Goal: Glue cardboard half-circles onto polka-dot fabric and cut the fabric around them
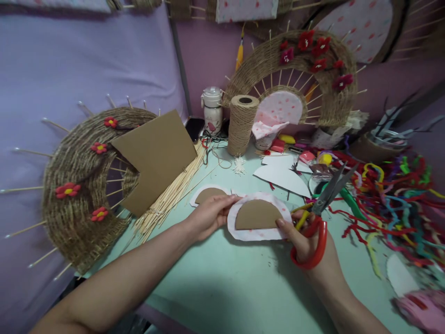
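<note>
A brown cardboard half-circle (257, 215) lies on a larger piece of white spotted fabric (239, 234), whose margin shows all round it. My left hand (212, 215) grips the left edge of the fabric, fingers closed. My right hand (309, 246) pinches the right side of the fabric and cardboard with its thumb. Hooked on that same hand are red-handled scissors (321, 243), with their blades pointing up and away. A second cardboard half-circle (209, 195) on white fabric rests on the table just beyond my left hand.
At the left, a woven twine arch (86, 171) with red flowers leans beside a notched cardboard sheet (156, 160) and thin sticks (174, 190). A twine spool (241, 125) and a bottle (212, 111) stand behind. Colourful pipe cleaners (389, 208) cover the right side.
</note>
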A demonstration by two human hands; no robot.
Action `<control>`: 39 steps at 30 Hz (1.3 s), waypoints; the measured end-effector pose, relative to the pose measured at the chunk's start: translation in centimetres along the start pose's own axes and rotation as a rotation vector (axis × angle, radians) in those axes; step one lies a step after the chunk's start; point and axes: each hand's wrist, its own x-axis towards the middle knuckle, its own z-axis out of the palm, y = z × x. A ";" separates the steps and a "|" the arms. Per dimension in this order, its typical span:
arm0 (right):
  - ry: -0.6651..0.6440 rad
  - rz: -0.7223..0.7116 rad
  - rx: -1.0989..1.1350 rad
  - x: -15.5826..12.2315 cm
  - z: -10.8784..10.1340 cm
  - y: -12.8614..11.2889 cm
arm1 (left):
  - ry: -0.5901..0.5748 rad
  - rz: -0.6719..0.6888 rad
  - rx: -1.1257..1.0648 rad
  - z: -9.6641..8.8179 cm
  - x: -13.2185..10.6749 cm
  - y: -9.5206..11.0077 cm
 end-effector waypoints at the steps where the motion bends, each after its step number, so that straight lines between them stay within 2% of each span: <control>1: -0.015 -0.004 0.007 -0.1 0.0 0.1 | 0.004 0.004 -0.033 -0.1 0.1 0.1; 6: -0.072 -0.047 0.137 0.0 0.3 1.5 | 0.009 -0.006 -0.159 -0.1 0.1 0.1; 12: -0.072 -0.096 0.161 0.1 0.6 1.8 | -0.040 -0.110 -0.172 0.5 -0.3 -0.9; 15: -0.046 -0.098 0.181 0.1 0.6 1.8 | -0.025 -0.065 -0.072 0.9 -0.5 -1.1; 23: -0.106 -0.082 0.117 -0.1 0.4 2.0 | 0.100 0.127 0.303 1.0 -0.5 -1.7; 27: -0.038 -0.096 0.151 -0.2 0.7 2.0 | 0.118 0.142 0.347 0.9 -0.4 -1.8; 30: -0.030 -0.109 0.186 -0.1 0.7 1.9 | 0.081 0.091 0.187 0.9 -0.5 -1.5; 34: -0.254 -0.078 0.267 0.1 0.6 1.9 | 0.000 -0.116 -0.111 0.8 -0.5 -1.0; 36: -0.370 -0.044 0.301 0.0 0.6 1.9 | -0.044 -0.241 -0.145 0.7 -0.4 -0.9; 39: -0.423 -0.036 0.307 -0.3 0.7 1.9 | -0.132 -0.324 -0.094 0.7 -0.3 -1.2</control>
